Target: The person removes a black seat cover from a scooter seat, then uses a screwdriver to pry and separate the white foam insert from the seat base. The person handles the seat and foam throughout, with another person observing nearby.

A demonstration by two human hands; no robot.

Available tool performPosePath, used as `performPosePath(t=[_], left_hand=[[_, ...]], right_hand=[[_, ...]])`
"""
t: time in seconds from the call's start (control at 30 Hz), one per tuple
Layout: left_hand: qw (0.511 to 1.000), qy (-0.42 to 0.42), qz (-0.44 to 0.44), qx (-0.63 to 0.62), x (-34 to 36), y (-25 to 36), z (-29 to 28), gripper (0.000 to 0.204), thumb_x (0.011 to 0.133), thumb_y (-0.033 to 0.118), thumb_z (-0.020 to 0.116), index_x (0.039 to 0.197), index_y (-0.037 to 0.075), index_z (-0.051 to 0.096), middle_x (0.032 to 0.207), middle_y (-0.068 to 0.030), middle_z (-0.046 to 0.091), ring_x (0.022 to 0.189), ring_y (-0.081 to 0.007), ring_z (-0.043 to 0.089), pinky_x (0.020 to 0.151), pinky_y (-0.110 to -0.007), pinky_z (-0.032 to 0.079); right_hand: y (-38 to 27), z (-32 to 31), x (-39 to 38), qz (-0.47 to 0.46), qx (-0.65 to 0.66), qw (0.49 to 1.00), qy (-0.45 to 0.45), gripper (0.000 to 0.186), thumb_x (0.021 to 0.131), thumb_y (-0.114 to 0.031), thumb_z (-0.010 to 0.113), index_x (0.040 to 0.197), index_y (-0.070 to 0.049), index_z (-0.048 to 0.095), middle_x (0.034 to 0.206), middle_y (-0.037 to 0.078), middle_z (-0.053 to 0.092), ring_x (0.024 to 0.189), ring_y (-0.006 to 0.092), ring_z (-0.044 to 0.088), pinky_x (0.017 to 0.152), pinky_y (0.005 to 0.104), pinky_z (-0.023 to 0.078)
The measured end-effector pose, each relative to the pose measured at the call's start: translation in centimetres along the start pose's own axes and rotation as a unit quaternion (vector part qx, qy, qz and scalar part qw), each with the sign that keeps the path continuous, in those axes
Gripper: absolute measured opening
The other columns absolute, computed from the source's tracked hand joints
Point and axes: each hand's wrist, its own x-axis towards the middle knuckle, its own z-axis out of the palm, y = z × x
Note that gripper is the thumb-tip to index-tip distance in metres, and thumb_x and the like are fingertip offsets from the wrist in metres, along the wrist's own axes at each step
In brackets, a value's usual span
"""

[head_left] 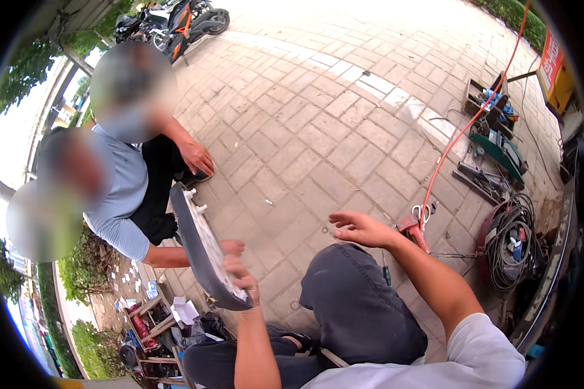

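Note:
My left hand (243,280) grips the lower end of a long dark padded seat (202,243) with a pale underside and white pegs, held tilted left of my knee. My right hand (355,228) is open in the air just above my right knee (350,292), fingers apart. A co-worker's hand (231,247) is behind the seat, close to my left hand; whether it touches the seat I cannot tell. Their other hand (196,155) hangs above the paving. A red hand tool (415,233), scissors (425,215) and a green-handled screwdriver (386,275) lie right of my knee.
A co-worker (117,214) crouches at left. Wooden crates (152,324) with clutter stand lower left. At right are a toolbox (474,97), a green tool (499,155), coiled cables (512,240) and a red hose (454,139). A motorbike (178,29) stands behind on the paving (305,129).

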Motion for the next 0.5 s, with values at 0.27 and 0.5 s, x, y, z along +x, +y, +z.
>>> performPosePath(t=[0.27, 0.5], left_hand=[[0.987, -0.074, -0.116, -0.08, 0.8, -6.2, -1.4, 0.041, 0.097, 0.012, 0.047, 0.132, -0.006, 0.034, 0.083, -0.0169, 0.058, 0.064, -0.0231, 0.067, 0.048, -0.027, 0.057], [0.985, 0.086, -0.144, 0.034, -2.4, -5.4, 1.3, 0.082, 0.095, 0.053, 0.046, 0.151, 0.0, 0.019, 0.119, -0.034, 0.054, 0.093, -0.0382, 0.065, 0.073, -0.046, 0.059]], right_hand=[[-13.3, 8.7, 11.3, 0.101, 0.177, 0.963, -0.174, 0.082, 0.088, -0.03, 0.071, 0.148, 0.005, 0.027, 0.142, 0.024, 0.044, 0.121, 0.0314, 0.053, 0.099, 0.0491, 0.045], [-7.3, 12.2, 13.1, 0.162, 0.323, 0.927, -0.101, 0.039, 0.088, -0.024, 0.07, 0.116, 0.001, 0.058, 0.101, 0.011, 0.066, 0.086, 0.0246, 0.065, 0.079, 0.045, 0.054]])
